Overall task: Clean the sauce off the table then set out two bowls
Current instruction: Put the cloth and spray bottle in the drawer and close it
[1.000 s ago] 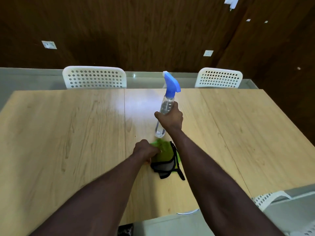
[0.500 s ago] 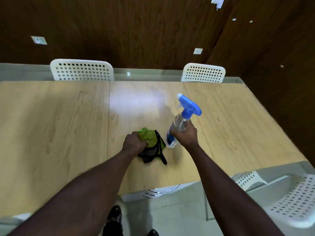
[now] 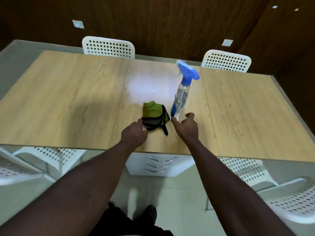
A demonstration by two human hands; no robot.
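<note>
Left hand (image 3: pixel 134 135) seemingly pinches the cloth (image 3: pixel 154 115) (green, black-edged); right hand (image 3: pixel 186 126) spread just below the spray bottle (image 3: pixel 181 96).

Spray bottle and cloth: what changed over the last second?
The right hand carried the spray bottle from beyond the cloth to its right, set it standing on the table and let go; its fingers are now open just behind the base. The left hand has slid back to the cloth's near edge. The cloth stays on the table.
</note>
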